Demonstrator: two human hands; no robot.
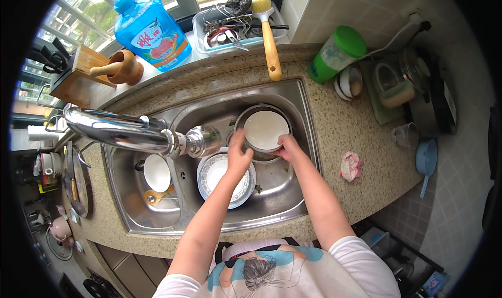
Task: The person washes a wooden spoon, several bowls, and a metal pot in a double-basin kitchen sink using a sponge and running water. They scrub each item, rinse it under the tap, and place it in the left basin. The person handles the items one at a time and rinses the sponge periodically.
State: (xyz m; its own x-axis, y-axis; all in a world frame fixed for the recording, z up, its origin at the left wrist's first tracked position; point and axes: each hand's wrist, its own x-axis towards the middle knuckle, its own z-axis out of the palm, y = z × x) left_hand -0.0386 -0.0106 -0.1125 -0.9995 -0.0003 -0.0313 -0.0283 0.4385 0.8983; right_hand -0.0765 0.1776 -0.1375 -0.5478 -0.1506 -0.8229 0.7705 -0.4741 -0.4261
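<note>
My right hand (287, 147) grips the rim of a white bowl (266, 129) at its lower right. The bowl is tilted, over or inside a round metal pot (255, 155) in the large basin of a steel sink (274, 196). My left hand (239, 151), slightly blurred, is beside the bowl's left side with its fingers apart; whether it touches the bowl is unclear. Below that hand lie stacked patterned plates (208, 176), partly covered by my left forearm. In the small left basin are another white bowl (157, 173) and a yellow spoon (155, 196).
A chrome faucet (117, 135) reaches over the sink from the left. Behind stand a blue soap bottle (151, 35), a utensil tray (204, 35) and a wooden-handled brush (270, 43). To the right are a crumpled cloth (350, 167), a green-lidded container (337, 55) and small bowls (350, 82).
</note>
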